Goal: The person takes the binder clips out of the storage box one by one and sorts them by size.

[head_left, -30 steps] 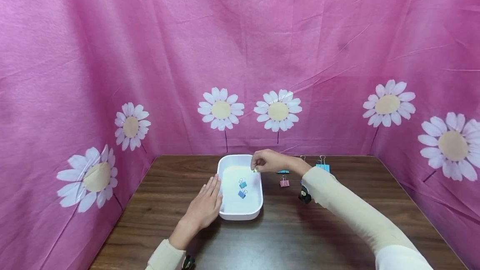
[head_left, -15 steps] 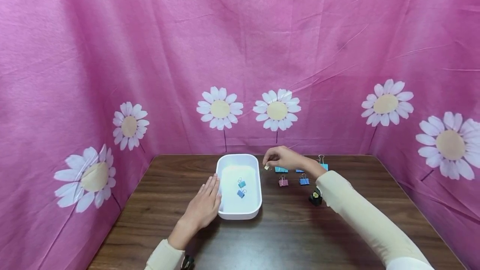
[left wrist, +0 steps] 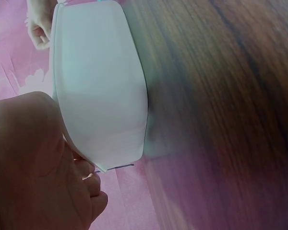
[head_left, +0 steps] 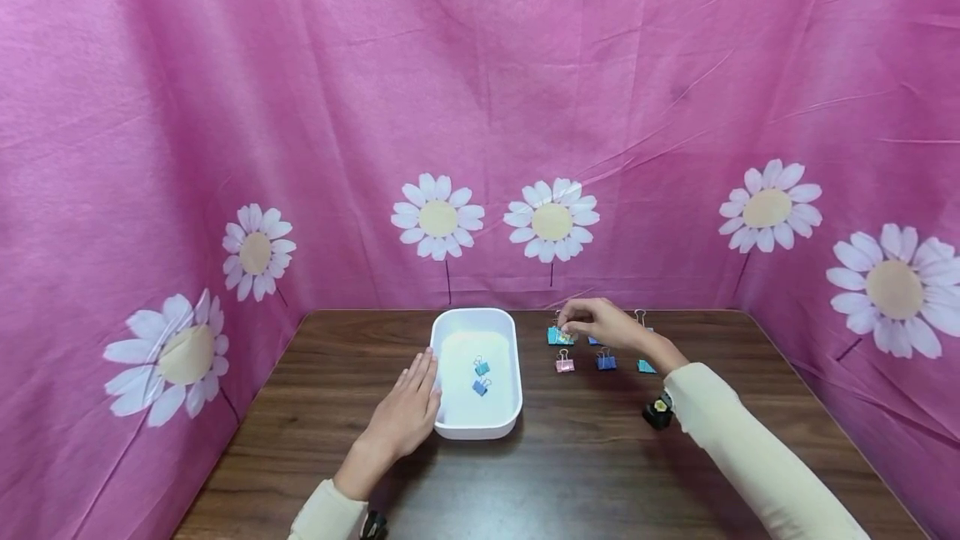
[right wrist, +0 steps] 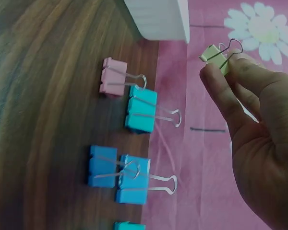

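1. Moving away from the white tray [head_left: 513, 373], the right hand [head_left: 600, 325] had crossed to the row of binder clips on the wooden table [head_left: 570, 473], carrying a small pale yellow-green clip [right wrist: 215, 56] that had hung at the tray's rim a second earlier.
2. Thumb and forefinger of that hand pinched the yellow-green clip by its body, wire handles pointing up, in the air above the clips on the table.
3. Below the hand lay a pink clip [right wrist: 113, 76], a teal clip [right wrist: 141, 115], a darker blue clip [right wrist: 102, 165] and a light blue clip [right wrist: 133, 186] overlapping it; the edge of another teal clip [right wrist: 129, 225] showed at the frame's bottom.
4. Fingers straight and together, the left hand [head_left: 405, 415] rested flat on the table, its fingertips touching the tray's left wall, where it had stayed throughout.
5. Two blue clips [head_left: 480, 377] lay inside the tray, near its middle.
6. Pink cloth printed with white daisies [head_left: 438, 217] enclosed the table on three sides.
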Demonstrator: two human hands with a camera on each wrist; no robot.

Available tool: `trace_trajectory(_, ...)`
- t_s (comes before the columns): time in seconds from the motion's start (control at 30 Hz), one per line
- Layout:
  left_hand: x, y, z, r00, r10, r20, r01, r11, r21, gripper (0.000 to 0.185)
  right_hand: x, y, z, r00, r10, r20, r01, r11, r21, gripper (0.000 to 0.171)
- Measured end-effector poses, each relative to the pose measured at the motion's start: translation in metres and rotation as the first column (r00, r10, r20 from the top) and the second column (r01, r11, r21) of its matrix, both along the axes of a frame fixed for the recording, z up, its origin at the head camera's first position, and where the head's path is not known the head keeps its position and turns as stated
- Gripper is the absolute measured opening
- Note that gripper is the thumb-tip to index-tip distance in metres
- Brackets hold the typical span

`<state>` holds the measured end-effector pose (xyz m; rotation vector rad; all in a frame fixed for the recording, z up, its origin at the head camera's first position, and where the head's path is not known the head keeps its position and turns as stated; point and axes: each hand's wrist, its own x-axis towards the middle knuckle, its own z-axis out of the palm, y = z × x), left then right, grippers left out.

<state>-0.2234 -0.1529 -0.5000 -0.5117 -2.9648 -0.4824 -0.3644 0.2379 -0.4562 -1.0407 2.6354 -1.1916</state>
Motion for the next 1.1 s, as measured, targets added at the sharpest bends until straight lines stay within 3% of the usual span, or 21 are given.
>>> trace_trajectory(0.3,0.000,0.000,-0.001,1.000,-0.002,0.000,0.002,1.000,0.001,0.058,0.008,0.022,-0.018,0.995,-0.094,-0.013,0.094,0.996,0.007,0.015)
trace_trajectory(0.63,-0.002,-0.001,-0.002,1.000,0.004,0.018,-0.004,1.000,0.005,0.058,0.015,0.040,-0.031,0.985,-0.149,0.082,0.150,0.989,-0.008,0.016)
trace_trajectory(1.1,-0.002,0.000,0.000,1.000,0.000,0.006,0.000,1.000,-0.004,0.059,0.034,0.039,-0.051,0.990,-0.131,-0.048,0.123,0.982,-0.145,0.009)
